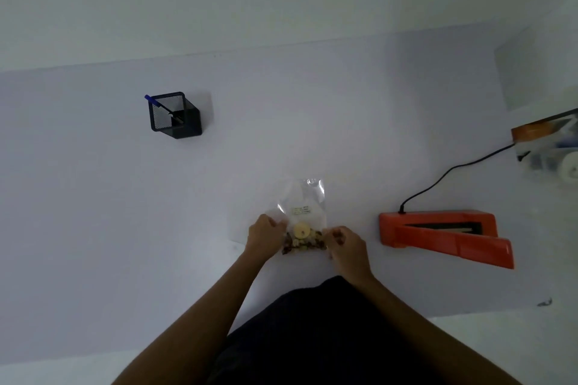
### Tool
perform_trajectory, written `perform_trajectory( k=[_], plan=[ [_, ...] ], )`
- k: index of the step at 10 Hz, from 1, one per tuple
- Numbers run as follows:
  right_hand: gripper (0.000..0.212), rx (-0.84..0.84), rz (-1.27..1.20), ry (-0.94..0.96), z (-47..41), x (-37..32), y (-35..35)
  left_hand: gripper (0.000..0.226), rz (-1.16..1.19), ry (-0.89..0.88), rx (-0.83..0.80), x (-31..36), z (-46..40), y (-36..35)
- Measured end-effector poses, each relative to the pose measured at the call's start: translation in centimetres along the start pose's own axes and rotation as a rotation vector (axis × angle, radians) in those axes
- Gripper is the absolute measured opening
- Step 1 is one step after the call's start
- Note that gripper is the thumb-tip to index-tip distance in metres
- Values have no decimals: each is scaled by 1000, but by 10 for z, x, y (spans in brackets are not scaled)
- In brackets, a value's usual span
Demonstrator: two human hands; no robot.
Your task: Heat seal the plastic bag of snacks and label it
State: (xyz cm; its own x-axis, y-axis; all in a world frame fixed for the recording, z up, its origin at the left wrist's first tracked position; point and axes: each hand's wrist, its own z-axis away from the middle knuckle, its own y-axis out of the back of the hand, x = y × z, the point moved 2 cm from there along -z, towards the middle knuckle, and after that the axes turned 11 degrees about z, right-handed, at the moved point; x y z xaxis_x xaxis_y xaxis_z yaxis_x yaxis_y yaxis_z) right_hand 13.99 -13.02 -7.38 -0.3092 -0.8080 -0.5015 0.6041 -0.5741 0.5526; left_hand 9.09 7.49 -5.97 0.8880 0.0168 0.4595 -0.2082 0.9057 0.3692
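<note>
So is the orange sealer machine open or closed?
Open. The orange heat sealer's arm angles away from its base, leaving a dark wedge-shaped gap, and nothing lies in it.

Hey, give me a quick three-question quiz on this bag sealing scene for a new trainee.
1. True or false: the heat sealer lies to the right of the snack bag.
2. What stands in the mesh pen holder?
3. Which hands hold the bag: A left only, B right only, C both?

Key: 1 true. 2 a blue pen. 3 C, the left hand and right hand grip its lower corners.
</note>
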Motion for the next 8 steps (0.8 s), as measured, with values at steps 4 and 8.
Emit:
perform_trajectory(
  k=[4,8],
  plan=[
    [6,138,-30,130,-107,-123,11,42,65,-237,122,106,-54,54],
    [40,88,54,185,-118,-182,24,52,65,-306,55,151,-60,66]
  ],
)
